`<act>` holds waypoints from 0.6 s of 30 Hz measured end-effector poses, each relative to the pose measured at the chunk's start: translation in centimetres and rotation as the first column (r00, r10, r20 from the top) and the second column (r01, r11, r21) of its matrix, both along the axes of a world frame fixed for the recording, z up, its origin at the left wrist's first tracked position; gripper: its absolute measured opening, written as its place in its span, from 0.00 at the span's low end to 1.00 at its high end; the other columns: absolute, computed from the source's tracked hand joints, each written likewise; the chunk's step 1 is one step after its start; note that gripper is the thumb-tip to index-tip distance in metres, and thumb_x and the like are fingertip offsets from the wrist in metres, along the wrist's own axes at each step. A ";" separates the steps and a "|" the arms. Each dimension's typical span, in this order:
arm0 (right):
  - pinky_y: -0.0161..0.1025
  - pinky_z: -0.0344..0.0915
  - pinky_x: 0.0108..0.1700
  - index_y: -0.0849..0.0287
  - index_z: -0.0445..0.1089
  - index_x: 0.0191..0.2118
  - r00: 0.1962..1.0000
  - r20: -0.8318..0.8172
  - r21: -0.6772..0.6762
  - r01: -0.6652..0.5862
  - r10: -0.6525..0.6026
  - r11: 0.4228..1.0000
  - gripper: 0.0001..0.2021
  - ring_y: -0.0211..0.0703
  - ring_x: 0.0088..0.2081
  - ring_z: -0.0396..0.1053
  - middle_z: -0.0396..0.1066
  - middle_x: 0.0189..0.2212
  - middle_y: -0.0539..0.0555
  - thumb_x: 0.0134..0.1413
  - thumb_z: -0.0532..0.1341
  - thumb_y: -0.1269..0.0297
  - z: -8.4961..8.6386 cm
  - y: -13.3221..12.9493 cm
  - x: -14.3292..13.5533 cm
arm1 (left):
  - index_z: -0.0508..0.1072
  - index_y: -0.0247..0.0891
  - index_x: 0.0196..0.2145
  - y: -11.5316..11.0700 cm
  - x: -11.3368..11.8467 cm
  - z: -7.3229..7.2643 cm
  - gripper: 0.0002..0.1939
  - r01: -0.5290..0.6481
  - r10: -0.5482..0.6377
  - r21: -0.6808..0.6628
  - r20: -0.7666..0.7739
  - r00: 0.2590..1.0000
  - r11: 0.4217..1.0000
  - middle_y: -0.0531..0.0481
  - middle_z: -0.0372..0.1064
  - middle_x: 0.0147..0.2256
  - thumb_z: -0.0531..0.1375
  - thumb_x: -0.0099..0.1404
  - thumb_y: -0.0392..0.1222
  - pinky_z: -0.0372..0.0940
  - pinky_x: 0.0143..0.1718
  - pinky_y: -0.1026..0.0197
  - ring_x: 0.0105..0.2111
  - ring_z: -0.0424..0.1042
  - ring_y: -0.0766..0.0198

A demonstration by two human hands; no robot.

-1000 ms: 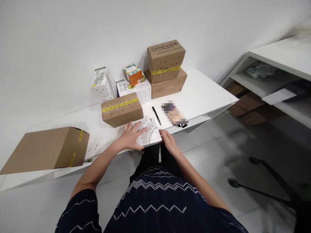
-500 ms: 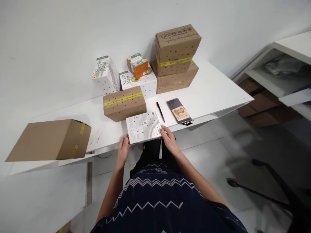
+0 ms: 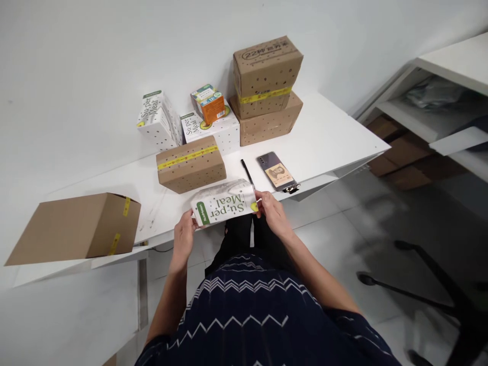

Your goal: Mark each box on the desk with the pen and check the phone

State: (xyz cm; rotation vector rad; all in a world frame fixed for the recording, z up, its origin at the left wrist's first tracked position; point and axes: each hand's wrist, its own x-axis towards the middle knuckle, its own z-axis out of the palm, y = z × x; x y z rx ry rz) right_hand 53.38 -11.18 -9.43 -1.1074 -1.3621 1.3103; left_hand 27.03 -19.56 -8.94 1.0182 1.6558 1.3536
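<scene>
Nearest me is the person's dark shirt (image 3: 244,315) with its white zigzags, arms reaching forward to the front edge of the white table (image 3: 328,134); the left hand (image 3: 185,236) grips one end of a white carton (image 3: 224,206), fingers closed around the edge, and the right hand (image 3: 275,216) grips the other end in the same way; the carton sits tilted between them at the table's front edge, its "Su-per Meal" side up and reading upside down from here, though I can't tell whether its underside touches the tabletop; just past its right end lie a black pen (image 3: 246,171) and, a little further right, a phone (image 3: 276,172) with a picture on its back and a clip (image 3: 292,188) by its lower end; off to the left lies a large brown box (image 3: 76,229) with bits of yellow tape; right behind the carton is a smaller taped box (image 3: 190,165); behind that, a white upright pack (image 3: 156,119) leans beside a white lying pack (image 3: 224,137), which bears an orange box (image 3: 213,108); to their right, against the wall (image 3: 95,61), a handwritten-on box (image 3: 267,79) is stacked on a plain brown one (image 3: 272,124).
</scene>
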 end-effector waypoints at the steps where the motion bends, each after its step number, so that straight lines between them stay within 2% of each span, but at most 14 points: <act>1: 0.43 0.69 0.35 0.57 0.74 0.54 1.000 0.001 0.014 -0.003 0.003 1.000 0.31 0.42 0.29 0.66 0.66 0.30 0.53 0.63 0.49 0.39 0.3 0.3 -0.2 | 0.74 0.41 0.51 0.2 0.0 0.4 0.28 0.006 -0.006 0.018 -0.010 1.000 1.000 0.43 0.76 0.46 0.52 0.67 0.63 0.74 0.37 0.54 0.40 0.76 0.55; 5: 0.46 0.68 0.40 0.57 0.74 0.54 0.999 0.045 0.078 0.027 -0.030 0.997 0.31 0.47 0.35 0.67 0.66 0.27 0.53 0.63 0.49 0.39 0.7 1.6 -1.2 | 0.73 0.41 0.53 1.2 0.3 1.4 0.26 0.000 0.007 0.070 -0.097 0.995 0.998 0.45 0.75 0.43 0.53 0.68 0.60 0.72 0.36 0.56 0.35 0.75 0.59; 8: 0.47 0.67 0.44 0.57 0.73 0.55 0.996 0.062 0.111 0.059 -0.066 0.992 0.30 0.48 0.38 0.67 0.67 0.30 0.54 0.64 0.49 0.40 0.3 2.1 -1.6 | 0.73 0.40 0.53 1.9 0.7 1.6 0.25 -0.038 0.055 0.088 -0.200 0.978 0.995 0.46 0.74 0.37 0.53 0.68 0.59 0.71 0.35 0.57 0.31 0.73 0.62; 10: 0.47 0.67 0.46 0.56 0.73 0.56 0.996 0.065 0.122 0.058 -0.066 0.991 0.29 0.48 0.41 0.68 0.69 0.35 0.55 0.64 0.50 0.41 -0.4 2.1 -1.7 | 0.73 0.41 0.53 2.1 0.9 1.4 0.24 -0.027 0.052 0.104 -0.250 0.967 0.994 0.45 0.72 0.40 0.55 0.68 0.58 0.70 0.37 0.58 0.33 0.73 0.62; 12: 0.46 0.67 0.46 0.55 0.72 0.56 0.996 0.077 0.123 0.041 -0.051 0.992 0.26 0.48 0.43 0.68 0.70 0.42 0.57 0.64 0.51 0.44 -1.5 1.9 -1.8 | 0.72 0.43 0.52 2.4 0.8 0.8 0.23 0.006 0.020 0.093 -0.279 0.960 0.996 0.45 0.70 0.45 0.59 0.65 0.57 0.70 0.38 0.59 0.36 0.73 0.62; 14: 0.44 0.68 0.44 0.53 0.70 0.58 0.993 0.116 0.104 0.010 -0.022 0.995 0.24 0.47 0.44 0.68 0.69 0.49 0.58 0.63 0.54 0.47 -2.8 1.8 -1.9 | 0.73 0.43 0.50 2.8 0.6 -0.4 0.22 0.032 -0.019 0.040 -0.300 0.954 0.999 0.45 0.70 0.45 0.63 0.61 0.54 0.69 0.39 0.60 0.38 0.72 0.61; 18: 0.46 0.68 0.43 0.53 0.63 0.63 0.959 0.281 0.117 -0.053 0.018 0.992 0.28 0.50 0.46 0.67 0.68 0.53 0.60 0.60 0.57 0.50 -4.9 1.7 -2.4 | 0.71 0.40 0.48 3.4 0.2 -2.8 0.19 0.068 -0.067 -0.007 -0.281 0.957 0.998 0.45 0.73 0.45 0.62 0.62 0.52 0.67 0.48 0.57 0.45 0.73 0.58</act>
